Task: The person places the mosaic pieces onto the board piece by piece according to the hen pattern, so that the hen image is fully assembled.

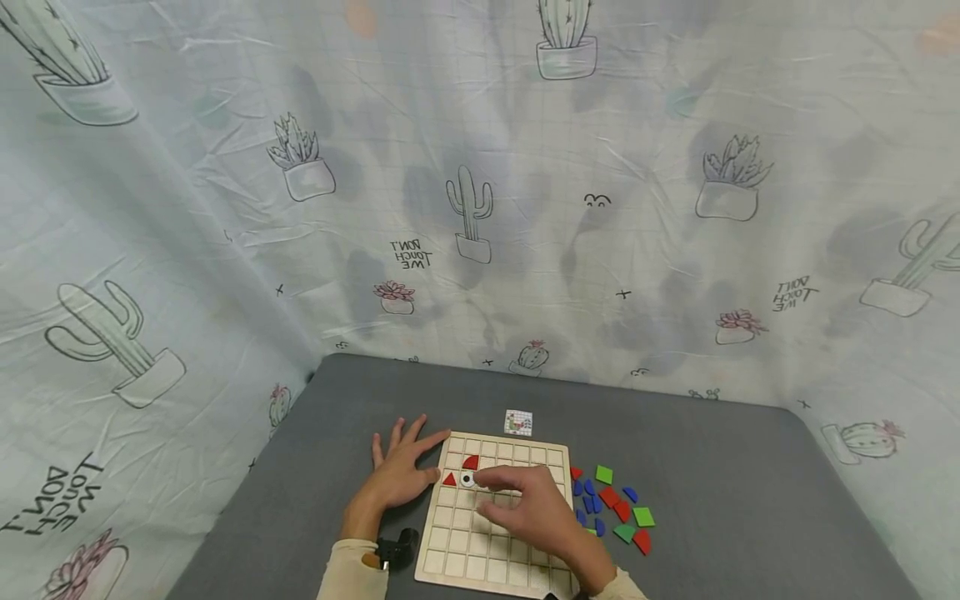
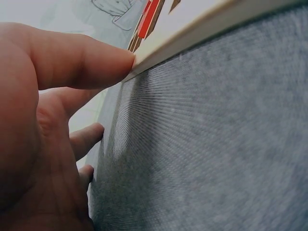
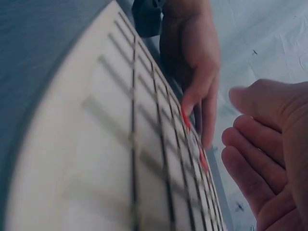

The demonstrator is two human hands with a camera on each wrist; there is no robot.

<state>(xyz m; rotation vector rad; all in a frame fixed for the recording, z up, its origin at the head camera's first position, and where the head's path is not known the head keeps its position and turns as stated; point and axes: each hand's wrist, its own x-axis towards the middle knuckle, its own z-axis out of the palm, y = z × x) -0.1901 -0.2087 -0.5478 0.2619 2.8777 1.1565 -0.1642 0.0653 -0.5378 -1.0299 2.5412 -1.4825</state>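
Note:
A square wooden grid board (image 1: 450,563) lies on the table. On its upper left cells sit a red quarter-circle piece (image 1: 470,462), a red triangle (image 1: 449,479) and a white round piece with a black dot (image 1: 467,479). My left hand (image 1: 399,475) spreads over the board's left side, index fingertip at the upper left corner; in the left wrist view the thumb (image 2: 91,62) touches the board's edge. Above the middle of the board, my right hand (image 1: 532,508) hovers with thumb and fingers bent and apart, holding nothing, just right of the round piece.
Several loose blue, red and green pieces (image 1: 623,510) lie to the right of the board. Behind it lies a small printed card (image 1: 518,422) with a coloured pattern. A grey table (image 1: 712,467) meets a cactus-print curtain (image 1: 525,208) at the back and sides.

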